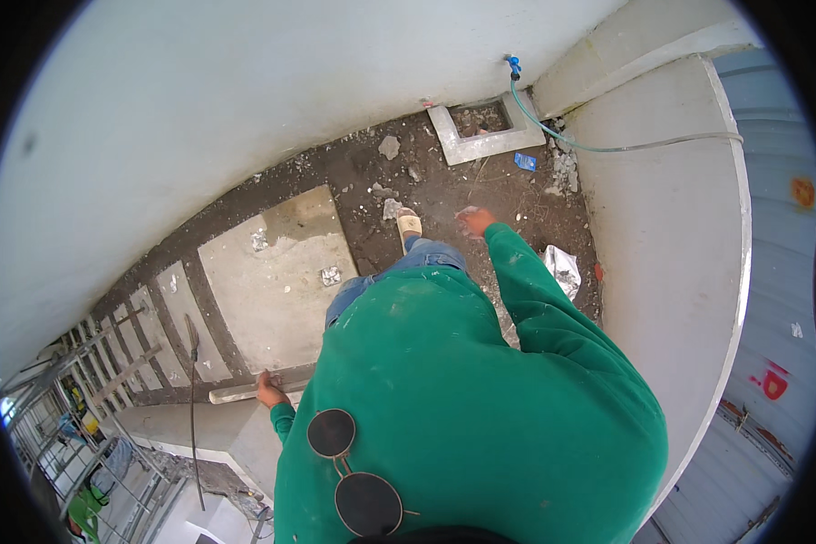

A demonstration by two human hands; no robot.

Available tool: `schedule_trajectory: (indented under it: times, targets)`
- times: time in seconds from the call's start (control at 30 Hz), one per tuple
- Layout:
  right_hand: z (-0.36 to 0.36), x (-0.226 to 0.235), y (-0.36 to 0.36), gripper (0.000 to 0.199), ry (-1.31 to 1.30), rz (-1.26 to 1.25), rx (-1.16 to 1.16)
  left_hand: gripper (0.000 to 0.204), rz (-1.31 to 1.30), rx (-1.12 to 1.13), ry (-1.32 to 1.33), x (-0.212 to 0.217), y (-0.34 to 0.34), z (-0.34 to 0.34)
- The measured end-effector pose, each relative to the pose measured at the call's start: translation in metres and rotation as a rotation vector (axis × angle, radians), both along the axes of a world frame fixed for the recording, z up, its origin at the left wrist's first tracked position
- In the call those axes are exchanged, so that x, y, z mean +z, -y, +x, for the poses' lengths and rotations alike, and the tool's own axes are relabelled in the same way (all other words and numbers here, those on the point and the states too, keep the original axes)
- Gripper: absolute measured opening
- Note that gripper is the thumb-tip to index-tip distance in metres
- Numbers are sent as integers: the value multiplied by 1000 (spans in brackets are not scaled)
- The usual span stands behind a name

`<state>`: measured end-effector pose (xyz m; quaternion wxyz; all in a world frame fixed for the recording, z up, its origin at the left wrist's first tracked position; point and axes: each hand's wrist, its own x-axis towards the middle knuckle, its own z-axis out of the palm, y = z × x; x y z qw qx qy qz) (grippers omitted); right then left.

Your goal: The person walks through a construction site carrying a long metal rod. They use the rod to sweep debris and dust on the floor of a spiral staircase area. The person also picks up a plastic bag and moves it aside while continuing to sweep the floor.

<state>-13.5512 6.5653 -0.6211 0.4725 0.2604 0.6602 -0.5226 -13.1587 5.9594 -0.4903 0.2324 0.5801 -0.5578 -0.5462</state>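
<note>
My left hand [270, 390] is curled round a pale, narrow bar [236, 393] at the edge of the raised ledge, with the bar's rounded end sticking out to the left. My right hand [473, 220] reaches forward low over the dark soil, just right of my foot in a beige shoe [410, 223]. Its fingers are blurred and whitish, so I cannot make out their pose or anything in them. Left of my legs lies a square concrete slab [267, 272] with a damp patch and crumbled bits on it.
A square concrete frame [485, 143] surrounds a pit by the wall. A thin hose [626, 148] runs from a blue tap [513, 65] over the right partition [662, 218]. A silvery bag [562, 270], blue packet [525, 161] and rubble lie on soil. Metal scaffolding [72, 399] stands lower left.
</note>
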Motion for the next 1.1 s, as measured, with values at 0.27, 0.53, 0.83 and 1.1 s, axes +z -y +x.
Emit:
schedule_trajectory:
  times: [0.27,0.53,0.83,1.1]
  targets:
    - [64,-32,-29,37,-24,178,-120,18,186,-618,-28,105,-49,-301]
    - [279,-56,-24,33,183,222,-575,18,169,-1113,41,146,-152,-481]
    - [426,-5,138,30,-119,668,-391,25,113,-1787,-52,136,-287,-514]
    - [468,13,336,31,166,523,-981,28,324,-2248,-323,193,-383,-504]
